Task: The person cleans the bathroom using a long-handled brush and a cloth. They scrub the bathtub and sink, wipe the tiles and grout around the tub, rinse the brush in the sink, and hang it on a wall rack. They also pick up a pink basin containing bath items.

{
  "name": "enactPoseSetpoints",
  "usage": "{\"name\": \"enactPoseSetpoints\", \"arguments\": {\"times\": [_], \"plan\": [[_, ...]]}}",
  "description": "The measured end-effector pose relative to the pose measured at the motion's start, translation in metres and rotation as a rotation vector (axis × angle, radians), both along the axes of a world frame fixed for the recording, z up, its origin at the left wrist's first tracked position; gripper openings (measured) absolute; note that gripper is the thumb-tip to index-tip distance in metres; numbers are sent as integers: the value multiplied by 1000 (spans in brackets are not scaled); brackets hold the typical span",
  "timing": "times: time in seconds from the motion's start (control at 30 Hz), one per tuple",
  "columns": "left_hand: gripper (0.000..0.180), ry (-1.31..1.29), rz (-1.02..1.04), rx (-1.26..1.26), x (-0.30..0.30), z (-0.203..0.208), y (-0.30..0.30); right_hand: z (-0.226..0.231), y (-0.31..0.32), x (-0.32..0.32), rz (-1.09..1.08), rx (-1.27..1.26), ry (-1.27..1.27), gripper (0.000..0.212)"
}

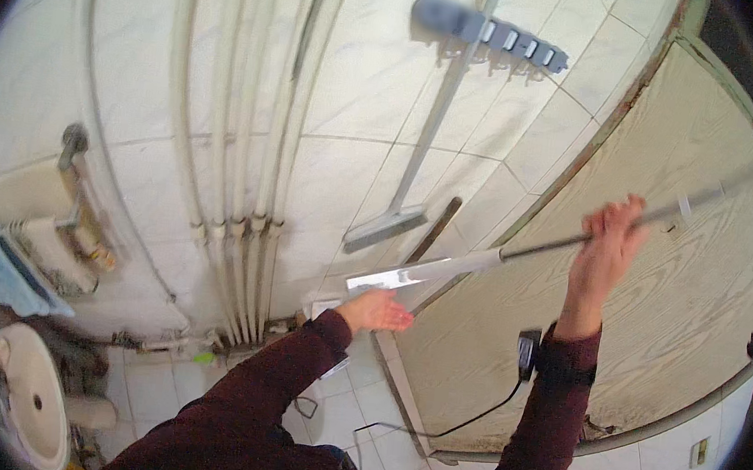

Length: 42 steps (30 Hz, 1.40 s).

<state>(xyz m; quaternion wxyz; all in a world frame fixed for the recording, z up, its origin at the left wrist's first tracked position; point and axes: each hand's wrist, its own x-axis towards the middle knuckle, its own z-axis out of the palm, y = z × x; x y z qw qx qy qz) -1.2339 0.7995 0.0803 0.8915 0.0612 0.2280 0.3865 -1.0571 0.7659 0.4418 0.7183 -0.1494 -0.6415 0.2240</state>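
Note:
A long grey pole (550,244) with a wider whitish, shiny section (427,275) at its lower end slants across the middle, rising to the right. The kind of tool it belongs to does not show. My right hand (608,246) is closed around the pole's grey part, slightly blurred. Beneath the shiny end is my left hand (376,310), palm up with its fingers stretched out. Whether it touches that end I cannot tell.
A grey wall rack (492,35) with hooks stands behind a long-handled brush (386,227). A wooden door (554,358) fills the right. White pipes (233,133) run down the tiled wall; a basin (31,397) and a blue cloth (6,270) are at left. A black cable (458,430) hangs near my right forearm.

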Motion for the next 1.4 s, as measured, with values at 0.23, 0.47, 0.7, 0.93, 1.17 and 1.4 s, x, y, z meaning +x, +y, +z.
{"name": "enactPoseSetpoints", "arguments": {"times": [0.23, 0.47, 0.7, 0.93, 1.17, 1.4], "plan": [[28, 898, 760, 631, -49, 91, 69, 24, 194, -26, -175, -25, -127, 29], [54, 1940, 1593, 1249, -104, 300, 113, 23, 331, -40, -536, 47, -366, 37], [61, 3070, 1246, 1246, -126, 422, 121, 20, 376, -57, -355, 1, -417, 32], [62, 3256, 1097, 1383, -142, 428, 127, 22, 377, -56, -303, 1, -487, 32], [65, 3229, 1028, 1481, -143, 436, 123, 15, 380, -57, -257, -6, -487, 33], [61, 3303, 1017, 1596, -159, 468, 122, 18, 388, -64, -168, -89, -505, 34]]}}
